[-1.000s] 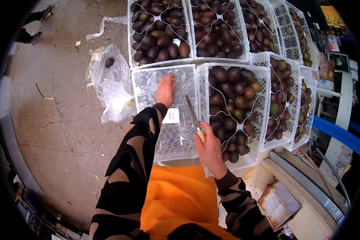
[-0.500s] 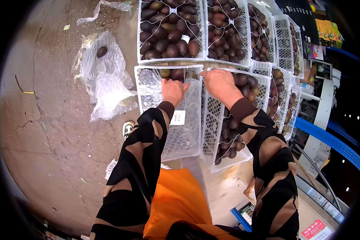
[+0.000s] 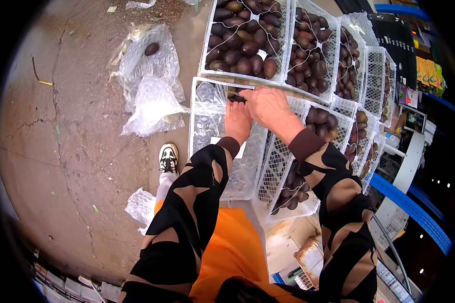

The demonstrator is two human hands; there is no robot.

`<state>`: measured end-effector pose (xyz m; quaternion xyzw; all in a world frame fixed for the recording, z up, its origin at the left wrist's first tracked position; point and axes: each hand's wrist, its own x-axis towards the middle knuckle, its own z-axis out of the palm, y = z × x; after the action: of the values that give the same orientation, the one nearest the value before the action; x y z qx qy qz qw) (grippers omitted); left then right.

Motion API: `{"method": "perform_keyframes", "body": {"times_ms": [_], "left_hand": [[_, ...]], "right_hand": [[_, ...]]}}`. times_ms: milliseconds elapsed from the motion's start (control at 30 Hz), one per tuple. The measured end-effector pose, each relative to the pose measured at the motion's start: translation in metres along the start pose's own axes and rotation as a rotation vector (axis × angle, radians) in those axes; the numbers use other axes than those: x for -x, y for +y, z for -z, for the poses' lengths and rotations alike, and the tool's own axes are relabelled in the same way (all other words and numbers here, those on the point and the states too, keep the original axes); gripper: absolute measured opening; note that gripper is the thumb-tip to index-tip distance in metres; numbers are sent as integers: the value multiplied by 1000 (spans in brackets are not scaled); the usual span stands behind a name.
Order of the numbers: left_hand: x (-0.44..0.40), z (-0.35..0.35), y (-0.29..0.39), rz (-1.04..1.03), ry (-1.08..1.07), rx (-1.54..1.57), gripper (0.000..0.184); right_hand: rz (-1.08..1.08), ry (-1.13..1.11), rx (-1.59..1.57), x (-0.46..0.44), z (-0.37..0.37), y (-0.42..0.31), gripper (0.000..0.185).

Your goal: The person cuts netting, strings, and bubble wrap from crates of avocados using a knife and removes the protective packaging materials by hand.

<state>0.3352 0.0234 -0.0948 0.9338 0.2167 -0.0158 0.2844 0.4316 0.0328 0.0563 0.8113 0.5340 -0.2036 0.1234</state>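
Below me is a white plastic crate (image 3: pixel 192 118), lined and covered with clear bubble wrap (image 3: pixel 205 123). A few avocados (image 3: pixel 231 94) show at its far end, and a white label, partly behind my left wrist, lies on the wrap. My left hand (image 3: pixel 237 121) is closed over the far part of the crate, knuckles up. Touching it from the right, my right hand (image 3: pixel 269 108) has its fingers pinched together. Thin white string (image 3: pixel 221 94) runs from the crate's left side to both hands; the fingertips are partly hidden.
More crates of avocados, tied with string, stand beyond (image 3: pixel 245 43) and to the right (image 3: pixel 321 118). On the floor at left lies crumpled bubble wrap (image 3: pixel 154 103) with one loose avocado (image 3: pixel 151 49) on it. A blue beam (image 3: pixel 412 212) crosses at right.
My right hand has moved left from the crate's right edge and now meets my left hand. The view has shifted, bringing my shoe into fuller sight.
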Motion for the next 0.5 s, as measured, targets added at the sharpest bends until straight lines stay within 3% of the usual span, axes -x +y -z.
{"method": "perform_keyframes", "body": {"times_ms": [133, 200, 300, 433, 500], "left_hand": [[15, -6, 8, 22, -44, -105, 27], [16, -6, 7, 6, -38, -154, 40], [6, -1, -11, -75, -148, -39, 53], [-16, 14, -13, -12, -377, 87, 62], [-14, 6, -11, 27, -296, 106, 67]], "right_hand": [[-57, 5, 82, -40, -57, 11, 21], [-52, 82, -29, -30, -46, 26, 28], [-244, 72, -199, 32, 14, 45, 34], [-441, -102, -192, 123, 5, 69, 35], [-466, -161, -156, 136, -5, 53, 28]]}}
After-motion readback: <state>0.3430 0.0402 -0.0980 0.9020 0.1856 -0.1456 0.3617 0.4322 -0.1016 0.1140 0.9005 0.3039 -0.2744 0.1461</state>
